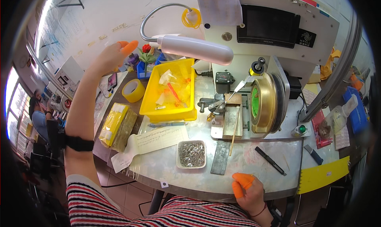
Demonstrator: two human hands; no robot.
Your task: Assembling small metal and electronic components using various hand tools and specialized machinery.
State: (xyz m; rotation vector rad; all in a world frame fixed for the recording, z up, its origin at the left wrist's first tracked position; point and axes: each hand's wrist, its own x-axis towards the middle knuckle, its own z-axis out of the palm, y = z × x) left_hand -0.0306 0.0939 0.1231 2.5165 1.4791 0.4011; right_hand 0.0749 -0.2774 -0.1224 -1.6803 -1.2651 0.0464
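My left hand [119, 56] is raised at the far left, past the tape roll, with orange finger cots on its outstretched fingers. I see nothing held in it. A red artificial rose [147, 48] and the white lamp head [196, 49] are nearest to it. My right hand [251, 193] rests at the table's front edge, its orange-covered fingers curled in; whatever lies between them, if anything, is hidden. Beyond it lie a flat grey metal bar [219, 158] and a white dish [191, 167] full of small metal parts. A small clamping fixture [216, 106] stands farther back.
A yellow bin [151, 102] holds plastic bags. Nearby are a yellow tape roll [133, 90], a wrapped block [115, 127] and a paper sheet [160, 139]. A machine with a gold wheel [263, 104] fills the back right. A black pen [270, 160] lies at right.
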